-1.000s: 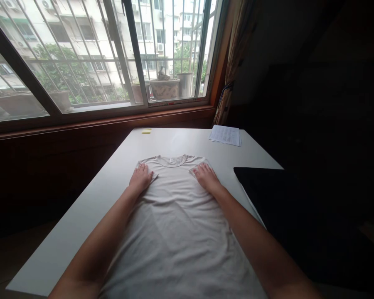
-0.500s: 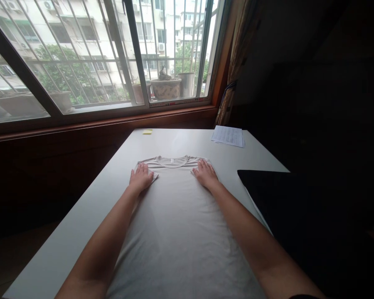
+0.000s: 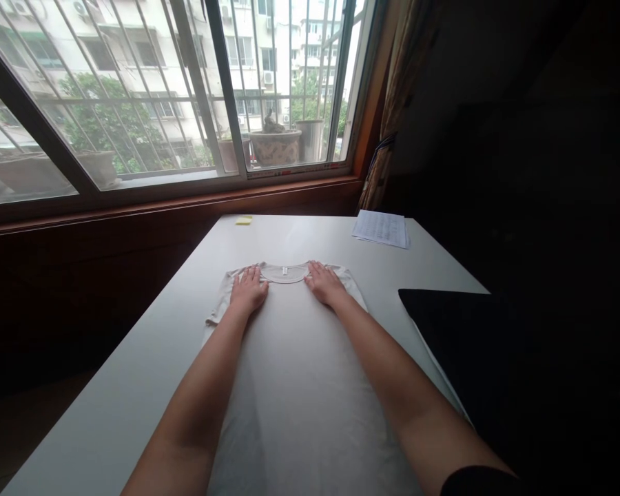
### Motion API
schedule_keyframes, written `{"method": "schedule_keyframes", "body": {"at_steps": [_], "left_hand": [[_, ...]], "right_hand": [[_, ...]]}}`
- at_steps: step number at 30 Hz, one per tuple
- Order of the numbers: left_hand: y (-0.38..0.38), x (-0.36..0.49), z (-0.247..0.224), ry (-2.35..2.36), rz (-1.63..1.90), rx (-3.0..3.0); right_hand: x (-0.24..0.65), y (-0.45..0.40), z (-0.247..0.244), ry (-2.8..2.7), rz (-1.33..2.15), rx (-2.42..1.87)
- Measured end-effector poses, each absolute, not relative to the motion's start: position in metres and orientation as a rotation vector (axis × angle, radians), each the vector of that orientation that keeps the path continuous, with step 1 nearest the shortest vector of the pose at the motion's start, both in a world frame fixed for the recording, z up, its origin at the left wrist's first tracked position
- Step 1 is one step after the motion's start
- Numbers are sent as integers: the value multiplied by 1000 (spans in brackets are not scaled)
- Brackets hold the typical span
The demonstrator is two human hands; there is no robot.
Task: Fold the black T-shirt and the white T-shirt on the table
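A light grey T-shirt (image 3: 294, 358) lies spread on the white table (image 3: 129, 372), its neckline with a small label at the far end. My left hand (image 3: 249, 288) rests flat on the left shoulder, just beside the collar, fingers stretched out. On the other side of the neckline, my right hand (image 3: 324, 281) lies flat on the right shoulder, fingers extended. The left sleeve sticks outward past my left hand. My right hand and forearm partly cover the right sleeve.
Printed sheets of paper (image 3: 381, 228) lie at the table's far right corner. A yellow sticky note (image 3: 244, 220) sits at the far left. A dark flat item (image 3: 444, 324) covers part of the right side. Beyond the table is a barred window (image 3: 149, 103).
Both hands have moved inward, from the sleeves to beside the collar. The sleeves, folded inward under the hands before, now lie outward.
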State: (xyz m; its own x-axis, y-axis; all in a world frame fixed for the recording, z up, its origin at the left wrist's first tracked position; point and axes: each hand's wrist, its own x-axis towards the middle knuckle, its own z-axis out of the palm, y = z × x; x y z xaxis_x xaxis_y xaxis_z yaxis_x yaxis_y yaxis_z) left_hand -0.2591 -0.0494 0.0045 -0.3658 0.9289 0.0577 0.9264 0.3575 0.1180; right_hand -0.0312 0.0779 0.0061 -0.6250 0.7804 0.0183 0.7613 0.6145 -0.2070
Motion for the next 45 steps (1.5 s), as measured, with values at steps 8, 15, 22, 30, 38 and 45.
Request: {"method": "schedule_keyframes", "body": {"at_steps": [8, 15, 22, 30, 38, 45], "left_hand": [[-46, -264, 6, 2589, 185, 1672], [-46, -264, 5, 2621, 192, 1654], [-45, -265, 1, 2642, 209, 1631], [-46, -264, 4, 2632, 206, 1623], [-50, -262, 8, 2574, 246, 1743], [-50, -261, 10, 2527, 195, 1747]], "right_hand": [[-31, 86, 5, -2683, 287, -1471], [-29, 83, 5, -2586, 225, -1538], [-24, 71, 10, -2519, 125, -1475], [-26, 73, 10, -2542, 112, -1425], [-26, 77, 6, -2612, 178, -1434], [-29, 82, 6, -2687, 247, -1450]]}}
